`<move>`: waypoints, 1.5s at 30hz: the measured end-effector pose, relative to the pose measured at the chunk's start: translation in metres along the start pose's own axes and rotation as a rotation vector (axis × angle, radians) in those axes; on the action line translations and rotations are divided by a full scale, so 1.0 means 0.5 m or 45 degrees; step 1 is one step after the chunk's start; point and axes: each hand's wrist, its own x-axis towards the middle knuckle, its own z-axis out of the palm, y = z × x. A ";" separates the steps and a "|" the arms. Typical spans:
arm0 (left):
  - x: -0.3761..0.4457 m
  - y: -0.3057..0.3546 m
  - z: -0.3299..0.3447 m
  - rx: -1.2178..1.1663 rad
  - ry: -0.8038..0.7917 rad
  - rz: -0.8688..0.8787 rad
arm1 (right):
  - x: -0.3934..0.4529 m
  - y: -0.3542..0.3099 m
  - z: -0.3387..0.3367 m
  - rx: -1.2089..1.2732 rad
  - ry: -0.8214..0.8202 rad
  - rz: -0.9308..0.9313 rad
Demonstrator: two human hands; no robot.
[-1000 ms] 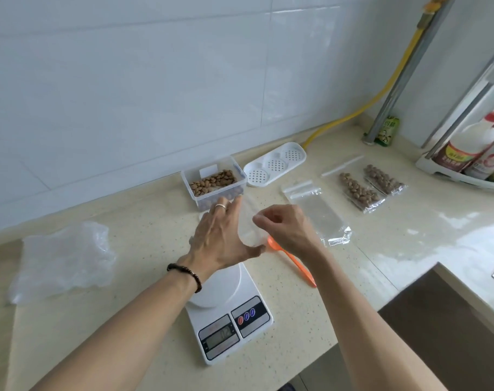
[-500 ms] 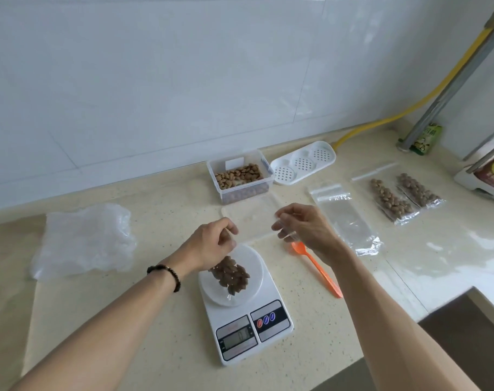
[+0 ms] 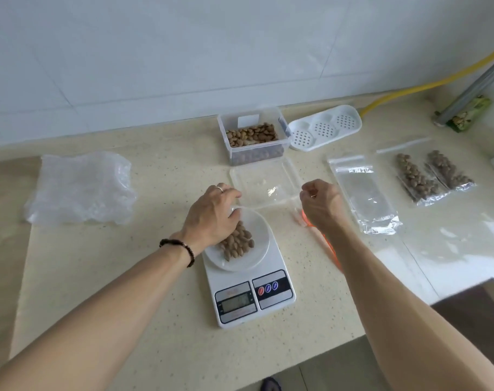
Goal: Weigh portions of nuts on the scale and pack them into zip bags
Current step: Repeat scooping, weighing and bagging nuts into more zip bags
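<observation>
Counter (image 3: 155,277) first, pale and speckled, with everything laid out on it. Scale (image 3: 250,289) sits dead centre, its white dish (image 3: 258,245) carrying a heap of nuts (image 3: 240,242); the display is too blurred to read.

Both hands hold a clear zip bag (image 3: 265,183) stretched at twelve o'clock from the dish. Left hand (image 3: 212,215) hangs over the dish's far rim, fingers curled on the bag's near-left corner and right above the nuts. Right hand (image 3: 320,201), at two o'clock from the dish, pinches the other corner with curled fingers.

My read: the portion is weighed and the bag is being opened. To do it well, part the mouth wide, keep the left knuckles off the dish so nothing spills, and bring the opening to the dish's lip before tipping.

Now the containers, big to small. Crumpled plastic sheet (image 3: 79,190) at nine o'clock. Clear tub (image 3: 252,136) at twelve, part-filled with nuts. Perforated white tray (image 3: 323,128) at one o'clock, holding nothing. Flat spare bag (image 3: 364,193) at three, unfilled. Two packed bags (image 3: 432,176) beyond it, each with nuts. Orange scoop (image 3: 329,246) peeks from under the right forearm.
</observation>
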 end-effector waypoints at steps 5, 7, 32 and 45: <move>-0.088 0.002 -0.003 0.217 0.085 -0.053 | -0.074 0.008 0.005 -0.288 -0.002 -0.348; -0.137 0.007 0.003 0.333 0.065 -0.102 | -0.119 0.018 0.005 -0.433 -0.015 -0.530; -0.376 0.049 0.077 0.427 0.081 -0.427 | -0.275 0.068 0.002 -0.661 -0.183 -0.947; -0.307 0.084 0.058 0.413 0.100 -0.360 | -0.242 0.067 -0.020 -0.452 -0.188 -0.751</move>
